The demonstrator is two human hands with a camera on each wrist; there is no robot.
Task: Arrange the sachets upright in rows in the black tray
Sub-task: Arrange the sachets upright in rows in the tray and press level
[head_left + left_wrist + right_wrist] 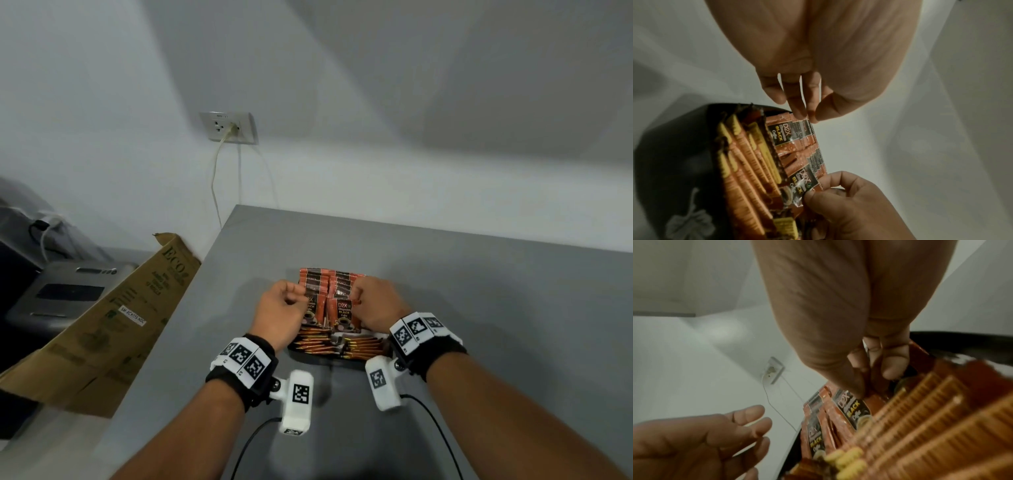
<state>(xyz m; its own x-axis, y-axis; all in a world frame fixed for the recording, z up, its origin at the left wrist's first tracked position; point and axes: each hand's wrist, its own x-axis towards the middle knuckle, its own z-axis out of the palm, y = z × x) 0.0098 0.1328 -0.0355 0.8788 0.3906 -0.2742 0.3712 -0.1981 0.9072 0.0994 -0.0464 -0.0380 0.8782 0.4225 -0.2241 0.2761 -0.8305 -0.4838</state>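
Observation:
A black tray (318,359) sits on the grey table (479,308). Orange-and-black coffee sachets stand upright in it in two rows, a left row (312,282) and a right row (342,284). Slim orange stick sachets (363,346) lie flat along the tray's near side. My right hand (373,305) pinches the top corner of the right row's front sachet (855,408) between thumb and fingers. My left hand (284,308) hovers loosely curled beside the left row (779,134), with its fingertips (799,112) at the sachets' top edge, holding nothing.
A brown cardboard box (130,308) leans at the table's left edge, with a grey appliance (68,294) behind it. A wall socket (229,126) with a hanging cable is above the table's far left corner. Black cables trail from the wrist cameras near me.

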